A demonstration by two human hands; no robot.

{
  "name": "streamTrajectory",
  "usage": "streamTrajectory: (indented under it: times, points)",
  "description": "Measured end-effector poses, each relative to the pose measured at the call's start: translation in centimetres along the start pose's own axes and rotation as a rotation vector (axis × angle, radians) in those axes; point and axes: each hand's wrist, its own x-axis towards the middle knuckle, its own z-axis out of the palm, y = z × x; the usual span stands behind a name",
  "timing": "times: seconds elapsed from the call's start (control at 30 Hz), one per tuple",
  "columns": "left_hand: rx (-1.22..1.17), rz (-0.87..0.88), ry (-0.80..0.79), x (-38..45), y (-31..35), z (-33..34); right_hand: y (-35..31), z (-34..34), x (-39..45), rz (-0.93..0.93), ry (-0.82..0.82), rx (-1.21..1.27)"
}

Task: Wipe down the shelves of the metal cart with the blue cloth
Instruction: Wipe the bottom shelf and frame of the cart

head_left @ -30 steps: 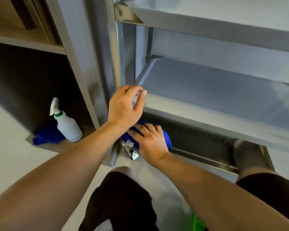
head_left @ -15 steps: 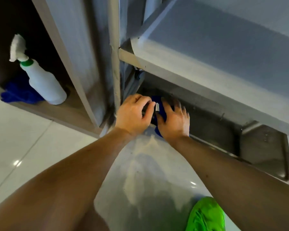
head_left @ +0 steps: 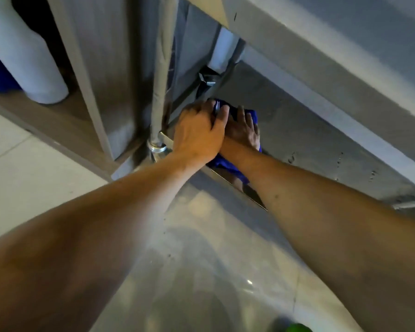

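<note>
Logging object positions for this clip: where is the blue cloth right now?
In the head view the blue cloth lies at the left corner of the cart's bottom shelf, under both hands, beside the cart leg.

You stand on a glossy pale tiled floor [head_left: 34, 188]. At your left, a wooden shelving unit [head_left: 65, 121] holds a white bottle [head_left: 27, 61].

Two hands, the left [head_left: 198, 135] and the right [head_left: 243, 130], meet on one blue cloth [head_left: 228, 164]. One white bottle [head_left: 27, 58] stands far left. One cart post [head_left: 159, 75] shows, and two cart shelves: upper [head_left: 321, 39], bottom [head_left: 321, 144].
</note>
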Motion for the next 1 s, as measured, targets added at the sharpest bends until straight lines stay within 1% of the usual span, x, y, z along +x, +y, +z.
streamTrajectory:
  times: [0.07,0.13,0.2,0.27,0.33,0.47,0.6,0.7,0.77,0.83,0.87,0.93,1.0]
  points:
    - [0.049,0.058,-0.019,0.5,-0.4,-0.2,0.3,0.2,0.2,0.005,0.025,0.039]
    - [0.069,0.061,-0.031,1.5,-0.9,0.0,0.7,0.6,-0.1,-0.061,0.076,0.110]
    - [0.104,0.069,-0.037,2.4,-1.1,0.7,1.5,0.9,0.4,-0.155,0.119,0.094]
    - [0.153,0.106,-0.064,3.0,-0.9,1.5,2.5,0.7,1.8,-0.192,0.117,0.057]
    - [0.215,0.144,-0.093,3.7,-1.0,2.0,3.8,0.3,3.7,-0.146,0.110,0.065]
    - [0.414,0.233,-0.124,4.1,-1.7,3.0,6.3,-0.1,7.5,-0.010,0.119,0.054]
    - [0.545,0.222,-0.124,4.5,-2.3,4.2,7.4,-0.9,10.5,0.119,0.141,0.060]
    - [0.571,0.198,-0.059,4.5,-2.3,4.6,8.0,-1.5,12.3,0.229,0.161,0.077]
    - [0.558,0.201,-0.054,4.4,-2.4,4.8,8.3,-1.8,13.1,0.326,0.210,0.112]
    - [0.550,0.214,-0.064,4.4,-2.7,4.8,8.6,-1.7,13.8,0.377,0.262,0.143]
    - [0.548,0.221,-0.061,4.4,-2.8,4.8,8.6,-1.8,14.1,0.393,0.263,0.151]
    - [0.547,0.220,-0.054,4.3,-2.7,4.6,8.5,-2.1,14.6,0.426,0.209,0.167]
    - [0.560,0.211,-0.061,4.0,-2.3,4.4,8.5,-2.1,14.4,0.381,0.161,0.150]
